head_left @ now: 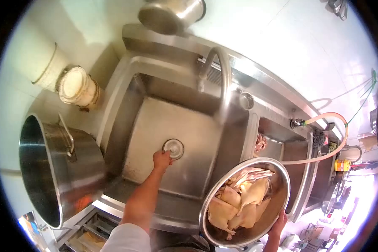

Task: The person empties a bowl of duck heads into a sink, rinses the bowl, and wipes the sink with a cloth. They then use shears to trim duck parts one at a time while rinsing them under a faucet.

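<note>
Bowl rim [256,159] in right hand [278,224], left [161,160] at drain [174,148]

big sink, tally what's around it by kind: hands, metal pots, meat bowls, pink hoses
Hands: 2 (left hand, right hand)
Metal pots: 2 (left pot, top pot)
Meat bowl: 1
Pink hose: 1
Total: 6

Of the 2 hands, the left hand [161,160] reaches forward on an extended arm, fingers bent; the right hand [278,224] points upward, gripping, its arm partly visible.
</note>
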`<state>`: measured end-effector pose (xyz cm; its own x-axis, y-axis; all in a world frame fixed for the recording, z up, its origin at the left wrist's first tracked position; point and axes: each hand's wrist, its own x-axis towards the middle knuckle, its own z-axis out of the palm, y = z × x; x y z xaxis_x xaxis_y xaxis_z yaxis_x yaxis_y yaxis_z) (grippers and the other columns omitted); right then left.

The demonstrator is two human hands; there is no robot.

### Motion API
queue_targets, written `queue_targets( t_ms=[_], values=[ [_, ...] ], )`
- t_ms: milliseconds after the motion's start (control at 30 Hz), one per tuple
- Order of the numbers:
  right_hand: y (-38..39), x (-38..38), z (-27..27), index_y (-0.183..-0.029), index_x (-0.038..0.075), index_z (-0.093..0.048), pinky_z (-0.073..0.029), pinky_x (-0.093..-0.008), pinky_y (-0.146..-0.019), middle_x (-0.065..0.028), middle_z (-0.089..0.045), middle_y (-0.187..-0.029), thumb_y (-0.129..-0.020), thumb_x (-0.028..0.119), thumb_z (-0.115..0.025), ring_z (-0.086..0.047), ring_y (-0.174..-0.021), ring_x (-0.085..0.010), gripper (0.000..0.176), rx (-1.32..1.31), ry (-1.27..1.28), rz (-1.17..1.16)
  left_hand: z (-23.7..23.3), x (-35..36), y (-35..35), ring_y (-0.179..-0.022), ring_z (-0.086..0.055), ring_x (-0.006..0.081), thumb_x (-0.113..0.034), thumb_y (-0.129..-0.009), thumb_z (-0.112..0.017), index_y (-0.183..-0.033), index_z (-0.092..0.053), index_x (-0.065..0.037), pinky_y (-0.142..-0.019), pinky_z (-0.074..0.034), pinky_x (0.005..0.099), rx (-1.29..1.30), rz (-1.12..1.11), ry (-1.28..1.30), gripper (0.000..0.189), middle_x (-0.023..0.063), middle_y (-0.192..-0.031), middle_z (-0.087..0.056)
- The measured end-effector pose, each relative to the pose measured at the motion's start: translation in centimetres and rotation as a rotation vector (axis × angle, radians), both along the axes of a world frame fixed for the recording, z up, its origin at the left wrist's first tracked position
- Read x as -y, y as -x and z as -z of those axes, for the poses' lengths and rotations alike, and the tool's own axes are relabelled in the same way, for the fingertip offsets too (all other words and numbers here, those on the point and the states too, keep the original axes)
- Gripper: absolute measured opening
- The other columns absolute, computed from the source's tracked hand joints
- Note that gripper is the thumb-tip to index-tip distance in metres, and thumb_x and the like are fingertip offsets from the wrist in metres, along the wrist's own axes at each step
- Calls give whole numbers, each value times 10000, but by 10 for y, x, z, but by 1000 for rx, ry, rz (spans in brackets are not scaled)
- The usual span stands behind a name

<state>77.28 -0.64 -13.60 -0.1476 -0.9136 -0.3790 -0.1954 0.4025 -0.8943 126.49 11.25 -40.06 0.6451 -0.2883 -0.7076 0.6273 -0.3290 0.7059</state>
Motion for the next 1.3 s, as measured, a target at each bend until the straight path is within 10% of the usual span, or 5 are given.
queue_targets(
  t_ms=[233,433,700,867,1300],
  values=[
    [-24,-2,-10,-1053,-43,-583,-517,-305,-697,-100,-651,-957,-962,333,-500,-627,-792,-182,396,3,22,-1,1,1,13,-937,-635,304,-248,-845,-580,-1043,-587,62,-780,-526,467,405,494,-744,368,245,-1069,-610],
    [-19,0,-2,-1067,-45,-576,-504,-304,-696,-91,-645,-944,-966,345,-488,-615,-788,-181,412,-100,5,-34,39,-4,43,-1420,-58,331,-473,-868,-504,-1455,-169,18,-1144,-54,475,790,1169,-461,835,194,-1536,-75],
    [5,1,13,-1021,-24,-588,-504,-294,-680,-73,-646,-921,-949,354,-525,-608,-769,-163,390,-32,-5,39,54,24,24,-1385,-185,372,-452,-826,-574,-1435,-241,6,-1123,-146,503,809,1287,-519,832,229,-1499,-181],
    [-8,-1,3,-994,-36,-603,-508,-295,-671,-80,-657,-908,-949,348,-527,-614,-750,-160,394,21,-20,4,-82,124,-30,-1263,-353,418,-147,-771,-642,-1361,-354,5,-1027,-336,461,1321,472,-150,674,257,-1418,-310],
    [1,0,5,-959,-39,-592,-510,-285,-628,-75,-646,-866,-951,329,-537,-604,-712,-147,372,13,-35,56,-138,192,-121,-653,-630,234,-300,-858,-638,-740,-621,26,-577,-507,372,437,217,349,348,91,-679,-638]
  ],
)
